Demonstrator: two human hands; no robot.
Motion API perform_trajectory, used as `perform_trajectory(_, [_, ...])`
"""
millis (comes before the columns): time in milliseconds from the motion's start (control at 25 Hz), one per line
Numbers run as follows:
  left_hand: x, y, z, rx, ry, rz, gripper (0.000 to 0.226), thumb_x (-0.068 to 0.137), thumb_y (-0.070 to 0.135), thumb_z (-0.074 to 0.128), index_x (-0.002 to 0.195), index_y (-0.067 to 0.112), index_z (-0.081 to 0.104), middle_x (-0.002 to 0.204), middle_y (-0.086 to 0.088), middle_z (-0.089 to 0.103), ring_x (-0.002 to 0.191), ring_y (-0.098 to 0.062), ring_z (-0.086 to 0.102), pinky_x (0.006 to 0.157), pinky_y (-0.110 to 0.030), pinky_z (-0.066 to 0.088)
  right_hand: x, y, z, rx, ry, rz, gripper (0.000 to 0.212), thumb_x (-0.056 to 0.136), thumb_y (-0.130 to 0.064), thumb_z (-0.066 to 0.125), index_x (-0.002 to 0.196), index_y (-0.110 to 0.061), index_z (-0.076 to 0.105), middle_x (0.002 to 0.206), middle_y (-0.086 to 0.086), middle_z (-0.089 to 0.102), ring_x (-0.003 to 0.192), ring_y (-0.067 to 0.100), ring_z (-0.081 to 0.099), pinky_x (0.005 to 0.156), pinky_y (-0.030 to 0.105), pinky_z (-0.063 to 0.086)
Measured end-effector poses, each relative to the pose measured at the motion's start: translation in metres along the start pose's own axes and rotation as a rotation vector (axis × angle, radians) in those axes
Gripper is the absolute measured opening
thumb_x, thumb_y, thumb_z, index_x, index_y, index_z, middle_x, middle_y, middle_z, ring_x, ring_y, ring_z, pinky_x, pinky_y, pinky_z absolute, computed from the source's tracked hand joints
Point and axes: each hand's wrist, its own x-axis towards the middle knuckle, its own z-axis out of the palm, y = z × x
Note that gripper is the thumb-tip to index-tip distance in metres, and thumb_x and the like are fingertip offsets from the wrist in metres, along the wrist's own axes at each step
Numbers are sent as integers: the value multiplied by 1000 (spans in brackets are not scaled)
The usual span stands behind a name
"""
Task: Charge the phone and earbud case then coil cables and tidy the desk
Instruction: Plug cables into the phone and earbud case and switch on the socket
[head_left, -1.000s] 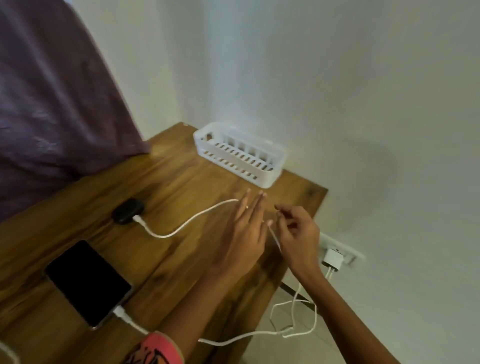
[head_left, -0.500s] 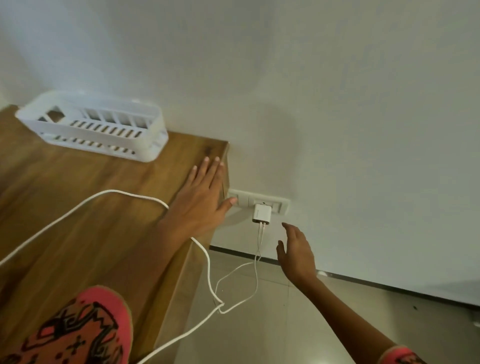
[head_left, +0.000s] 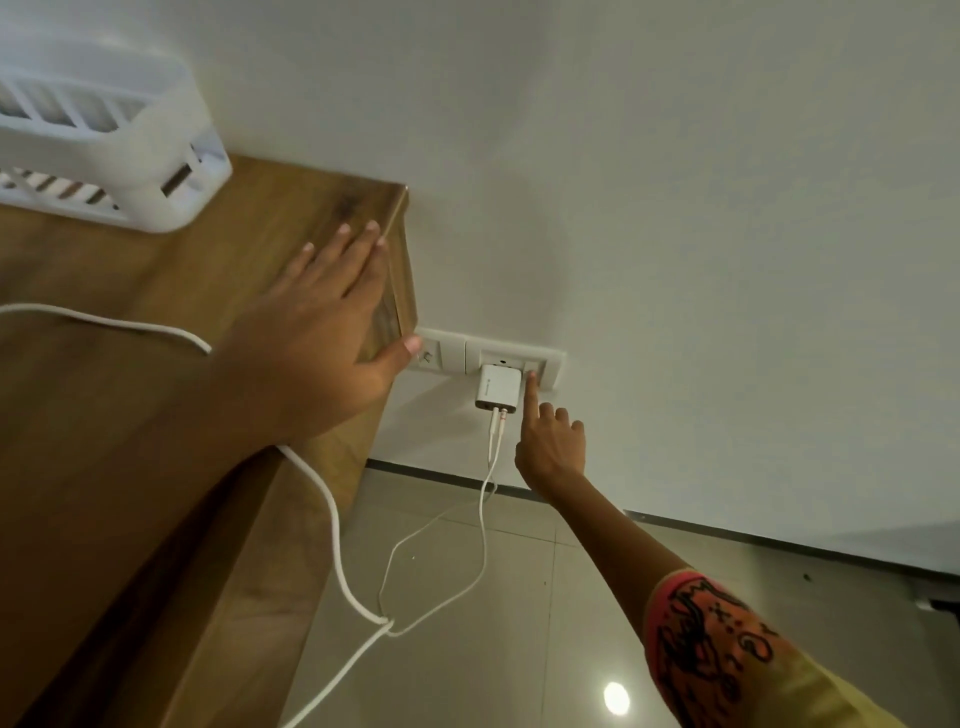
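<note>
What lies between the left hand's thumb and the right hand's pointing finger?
In the head view, the white charger, plugged into the wall socket plate, sits between the left hand and the right hand.

A plain white wall (head_left: 675, 182) is seen behind a wooden surface (head_left: 104, 415), whose far corner is set against it. A white socket plate (head_left: 452, 353) is mounted low on the wall beside that corner. Pale glossy floor tiles (head_left: 519, 649) are edged by a dark skirting strip (head_left: 779, 543), and a bright spot of light (head_left: 616, 698) is reflected in them.
</note>
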Motion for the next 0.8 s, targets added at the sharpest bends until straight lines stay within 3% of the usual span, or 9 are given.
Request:
perform_trajectory(400, [0,3,-1,-35,8,-15,85,77,55,25,147,10,6,157,-2,-1,144,-14,-4,109,-25,-7,16,-3,23,5,-110,80,98,86,-11,53,140,-16,-28,86,7,65,77,22,57,69,32,40])
perform_trajectory(640, [1,3,-2,-28,-14,-12,85,78,54,27,147,8,5,157,-5,0,144,-17,-3,109,-25,-7,8,-4,7,32,-158,92,93,89,-15,50,141,-17,-28,73,6,56,59,17,50,59,28,40])
perform_trajectory(800, [1,3,-1,-20,13,-3,77,91,45,44,146,6,7,157,-8,2,144,-20,-1,111,-28,-5,-3,-6,-16,51,-192,69,89,88,-10,45,142,-16,-25,60,3,44,48,15,41,48,26,33])
